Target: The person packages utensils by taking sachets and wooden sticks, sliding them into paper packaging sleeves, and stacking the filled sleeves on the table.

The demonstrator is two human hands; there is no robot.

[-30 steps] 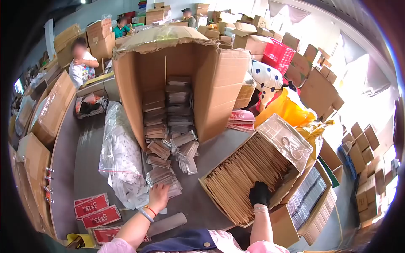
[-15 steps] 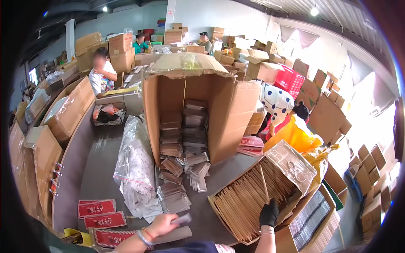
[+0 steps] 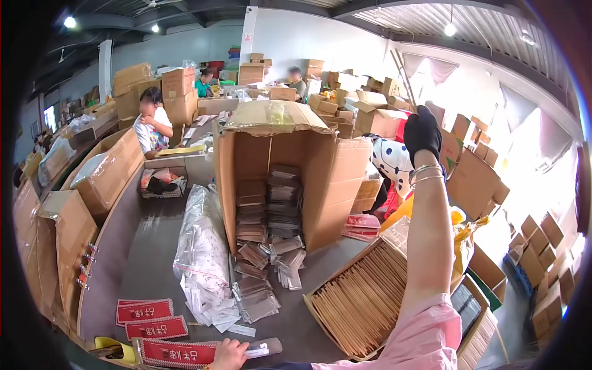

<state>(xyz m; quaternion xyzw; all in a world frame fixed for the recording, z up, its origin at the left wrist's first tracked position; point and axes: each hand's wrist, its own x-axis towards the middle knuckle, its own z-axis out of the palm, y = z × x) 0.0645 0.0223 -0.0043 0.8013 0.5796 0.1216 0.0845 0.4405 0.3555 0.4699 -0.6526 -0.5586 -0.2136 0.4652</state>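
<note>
My right hand (image 3: 423,134), in a black glove, is raised high at the right and closed around thin wooden sticks (image 3: 404,74) that look like chopsticks and point up. Below that arm, a cardboard box (image 3: 327,330) is packed with rows of similar wooden sticks (image 3: 364,290). Low at the front, my left hand (image 3: 230,356) is bare, its fingers closed on a clear plastic sleeve (image 3: 262,348). Beside it lies a red printed packet (image 3: 176,353), with other red packets (image 3: 155,328) just behind.
A large open carton (image 3: 336,185) on its side holds stacks of flat wrapped packets (image 3: 283,191). Left of it lies a long clear plastic bag (image 3: 200,246). A person (image 3: 154,123) sits across the table, and others are farther back. A box of flat packs (image 3: 468,308) stands at the right.
My right hand has risen from the stick box to high at the right, bringing sticks with it. My left hand has moved down and slightly left, still with the clear sleeve.
</note>
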